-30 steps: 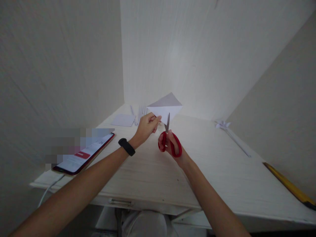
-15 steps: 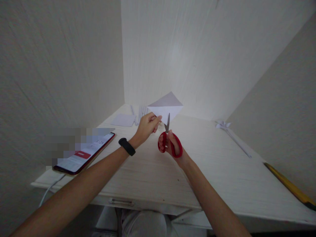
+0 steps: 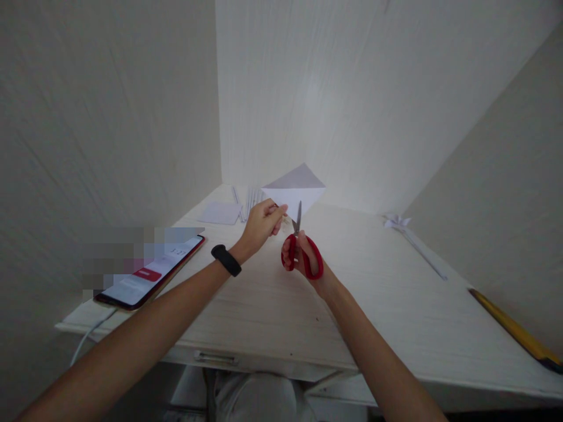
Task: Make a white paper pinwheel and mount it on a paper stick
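1. Pale wood-grain counter [image 3: 396,305] beneath both hands.
2. Folded white paper triangle [image 3: 295,189], held above the far counter, its lower point toward the scissors.
3. Left hand [image 3: 263,223] pinches its left corner.
4. Right hand [image 3: 303,258] grips red-handled scissors [image 3: 301,249], blades pointing away into the paper's near edge.

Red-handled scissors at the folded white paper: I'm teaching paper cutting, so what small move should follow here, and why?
Probably close the red-handled scissors and ease them forward. The right hand has the blades at the lower edge of the folded white paper, which the left hand pinches in the air beside them.
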A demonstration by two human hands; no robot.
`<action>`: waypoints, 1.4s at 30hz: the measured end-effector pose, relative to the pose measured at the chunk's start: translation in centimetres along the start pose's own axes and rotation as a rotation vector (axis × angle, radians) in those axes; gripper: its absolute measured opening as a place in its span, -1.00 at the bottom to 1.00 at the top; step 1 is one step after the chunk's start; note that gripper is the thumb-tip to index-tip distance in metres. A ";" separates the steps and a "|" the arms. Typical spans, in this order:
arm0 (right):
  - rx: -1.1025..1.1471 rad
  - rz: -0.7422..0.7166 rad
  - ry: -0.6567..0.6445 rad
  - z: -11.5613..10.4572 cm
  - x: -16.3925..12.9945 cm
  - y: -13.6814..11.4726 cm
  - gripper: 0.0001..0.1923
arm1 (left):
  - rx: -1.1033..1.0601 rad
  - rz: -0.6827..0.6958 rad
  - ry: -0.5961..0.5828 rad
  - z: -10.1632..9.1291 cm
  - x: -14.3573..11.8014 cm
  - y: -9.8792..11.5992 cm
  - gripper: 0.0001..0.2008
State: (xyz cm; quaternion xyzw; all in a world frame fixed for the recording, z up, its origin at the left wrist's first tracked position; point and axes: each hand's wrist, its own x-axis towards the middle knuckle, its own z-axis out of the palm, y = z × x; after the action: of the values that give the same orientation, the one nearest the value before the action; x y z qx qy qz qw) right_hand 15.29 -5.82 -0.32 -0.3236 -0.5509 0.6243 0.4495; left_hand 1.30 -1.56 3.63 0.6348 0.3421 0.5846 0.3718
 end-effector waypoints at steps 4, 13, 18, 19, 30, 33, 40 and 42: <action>-0.007 -0.008 -0.014 0.2 -0.2 -0.2 -0.43 | -0.013 -0.009 -0.004 0.0 -0.1 0.1 -0.75; -0.010 -0.021 -0.018 0.0 -0.3 -0.3 -0.44 | -0.010 0.007 0.001 -0.1 0.1 -0.1 -0.77; -0.012 -0.026 -0.022 0.1 -0.4 -0.4 -0.44 | -0.004 0.008 -0.009 -0.1 0.1 -0.1 -0.75; -0.011 -0.027 -0.021 0.1 -0.4 -0.4 -0.44 | -0.004 0.010 -0.008 -0.1 0.1 0.0 -0.75; -0.005 -0.010 -0.010 0.2 -0.4 -0.5 -0.42 | 0.013 0.009 -0.006 -0.1 0.0 -0.1 -0.74; 0.008 -0.012 -0.011 0.3 -0.4 -0.6 -0.42 | 0.007 0.007 -0.001 0.0 0.0 0.1 -0.75; 0.009 -0.002 -0.014 0.0 -0.2 -0.4 -0.41 | 0.028 0.016 0.001 0.0 0.0 0.1 -0.74; 0.010 -0.006 -0.012 0.1 -0.3 -0.4 -0.42 | 0.030 0.019 0.002 -0.1 0.0 0.0 -0.74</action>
State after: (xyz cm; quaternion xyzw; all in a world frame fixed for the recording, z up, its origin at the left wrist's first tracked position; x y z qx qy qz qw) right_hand 15.40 -6.11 0.08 -0.3159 -0.5515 0.6276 0.4496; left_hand 1.23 -1.54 3.62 0.6429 0.3450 0.5835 0.3565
